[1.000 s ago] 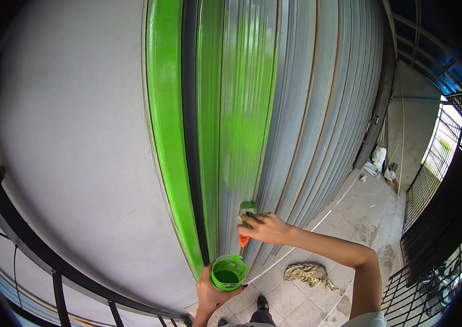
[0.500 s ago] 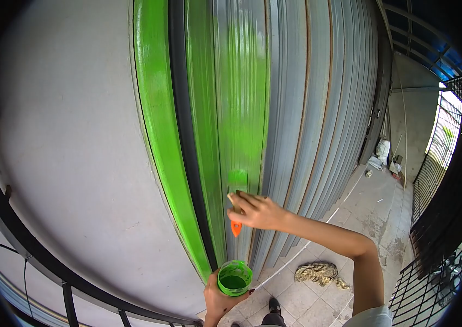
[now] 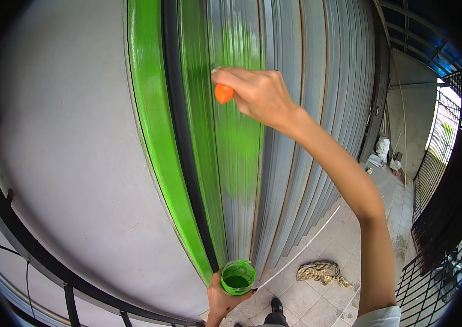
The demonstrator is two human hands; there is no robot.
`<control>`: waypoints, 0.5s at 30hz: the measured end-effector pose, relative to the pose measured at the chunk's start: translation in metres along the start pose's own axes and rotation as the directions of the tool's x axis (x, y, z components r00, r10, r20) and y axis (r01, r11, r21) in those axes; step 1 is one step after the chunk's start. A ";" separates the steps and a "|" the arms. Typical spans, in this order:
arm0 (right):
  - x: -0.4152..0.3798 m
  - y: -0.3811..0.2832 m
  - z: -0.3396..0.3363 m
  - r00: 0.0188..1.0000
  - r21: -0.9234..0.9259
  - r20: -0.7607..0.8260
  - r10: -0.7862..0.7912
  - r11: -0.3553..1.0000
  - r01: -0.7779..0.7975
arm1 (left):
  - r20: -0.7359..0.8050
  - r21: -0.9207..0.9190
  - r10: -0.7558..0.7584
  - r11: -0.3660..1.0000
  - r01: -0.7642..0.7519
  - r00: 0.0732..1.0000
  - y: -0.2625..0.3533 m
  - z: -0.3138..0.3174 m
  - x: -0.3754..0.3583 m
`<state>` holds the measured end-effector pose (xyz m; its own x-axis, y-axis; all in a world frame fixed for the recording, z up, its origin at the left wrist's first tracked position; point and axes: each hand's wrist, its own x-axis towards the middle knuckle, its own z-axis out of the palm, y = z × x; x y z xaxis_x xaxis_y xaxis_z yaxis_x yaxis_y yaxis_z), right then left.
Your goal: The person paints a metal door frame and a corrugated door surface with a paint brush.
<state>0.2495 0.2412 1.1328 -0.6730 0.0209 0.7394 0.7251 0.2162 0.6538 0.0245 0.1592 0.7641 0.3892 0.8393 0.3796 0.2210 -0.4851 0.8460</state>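
My right hand (image 3: 258, 98) is closed around a paintbrush (image 3: 224, 94), whose orange handle end points toward me. The bristles are hidden behind my fingers, close to the upper part of the ribbed metal folding door (image 3: 285, 141). Fresh green paint streaks cover the door's left panels, thin and patchy on the panel under my hand. Low in the view, my left hand (image 3: 222, 300) grips a clear-walled paint cup (image 3: 238, 277) with green paint inside and smeared on its rim. The cup stands near the door's lower end, and its mouth faces up.
Left of the door is a pale wall (image 3: 73, 136), edged by a bright green frame strip (image 3: 149, 82). A dark railing (image 3: 29, 250) curves at lower left. On the tiled floor lies a crumpled rag (image 3: 321, 272). A metal grille (image 3: 433, 158) stands at right.
My right hand has risen with the paintbrush from the panel's lower part to its upper part. More green shows lower on that panel. The left hand and cup stay nearly in place.
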 end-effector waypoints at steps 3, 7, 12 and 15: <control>-0.044 -0.034 0.026 0.984 -0.025 0.160 -0.082 0.996 0.087 | 0.003 0.006 -0.012 1.000 0.012 1.000 0.004 0.000 -0.001; -0.130 -0.107 0.036 0.941 0.039 0.319 -0.114 0.993 0.107 | 0.004 -0.024 -0.003 1.000 0.004 1.000 0.000 0.000 0.001; -0.181 -0.158 0.024 0.790 0.359 0.584 -0.185 0.932 -0.047 | -0.020 0.007 0.011 1.000 -0.010 1.000 0.007 -0.004 -0.003; -0.162 -0.129 0.034 0.881 0.239 0.472 -0.038 0.967 -0.087 | -0.033 -0.004 0.017 1.000 -0.017 0.999 0.008 -0.002 -0.003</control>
<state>0.2603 0.2428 0.9237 -0.6891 0.4714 0.5504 0.7247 0.4407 0.5298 0.0230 0.1534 0.7710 0.3628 0.8388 0.4060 0.2111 -0.4984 0.8409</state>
